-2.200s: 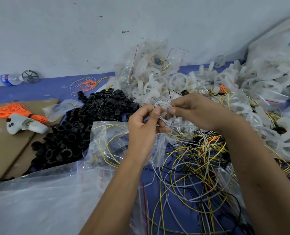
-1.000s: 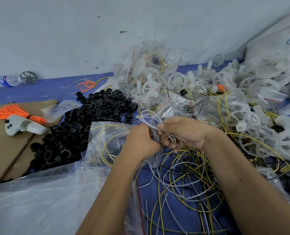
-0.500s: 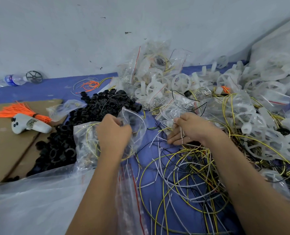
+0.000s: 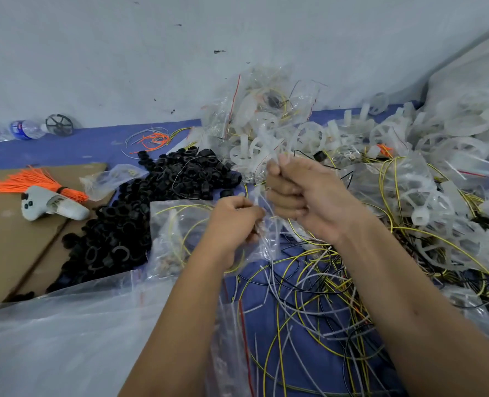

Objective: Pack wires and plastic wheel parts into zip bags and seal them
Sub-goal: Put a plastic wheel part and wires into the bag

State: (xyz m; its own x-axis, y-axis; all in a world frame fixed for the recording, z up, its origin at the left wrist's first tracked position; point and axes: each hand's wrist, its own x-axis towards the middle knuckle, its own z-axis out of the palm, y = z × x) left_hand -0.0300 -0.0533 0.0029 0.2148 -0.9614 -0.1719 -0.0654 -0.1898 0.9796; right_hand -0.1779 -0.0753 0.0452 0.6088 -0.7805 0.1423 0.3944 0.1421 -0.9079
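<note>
right hand (image 4: 309, 196) has risen off the loose wires (image 4: 317, 296), now fisted on clear film. left hand (image 4: 234, 224) pinches the zip bag (image 4: 177, 233); its contents blur. black rings (image 4: 140, 207) heaped beside.

Left hand (image 4: 231, 222) and right hand (image 4: 303, 193) pinch a clear zip bag (image 4: 180, 236); black rings (image 4: 140, 213) at 9 o'clock, loose wires (image 4: 317, 290) at 5.

Water bottle (image 4: 22, 129) by wall; white controller (image 4: 51, 204) and orange tie bundle (image 4: 34, 183) on cardboard (image 4: 11, 247).
</note>
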